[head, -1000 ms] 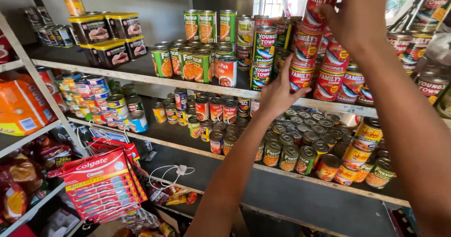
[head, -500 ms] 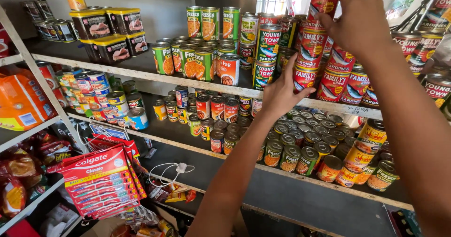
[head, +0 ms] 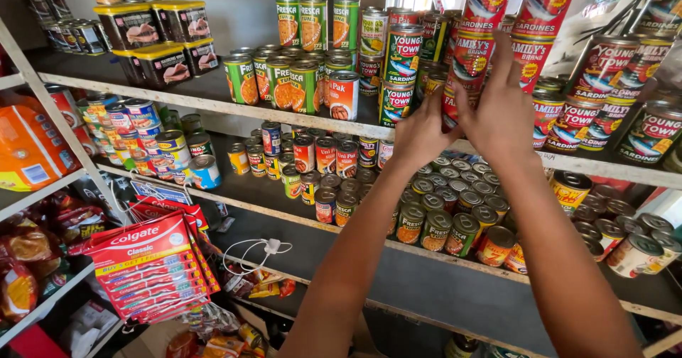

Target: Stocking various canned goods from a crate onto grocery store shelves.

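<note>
The red can stood in a stack near the front edge of the top shelf, toward its right end, with more red cans piled above and beside it. Both hands were on it. The right hand lay over its front and right side, fingers spread and pointing up, so the hold looked like a steadying press rather than a full clasp. The left hand cupped the can's lower left side, fingers curled against it. Held from both sides like that, the can seemed braced so the column above would not tip; whether it was being lifted or set down could not be told.

Just left of the stack stood green-labelled cans two high, and farther left along the same shelf a block of green cans with orange pictures, packed tight to the front edge. At the shelf's far left end sat squat tins with yellow lids, stacked in two layers.

On the middle shelf below the arms, small cans stood close together, tops showing, with a smaller cluster to their left and blue-labelled cans at the left end. Near the lower left corner hung red toothpaste boxes off the rack, and a white cable lay on the lower shelf beside them.
</note>
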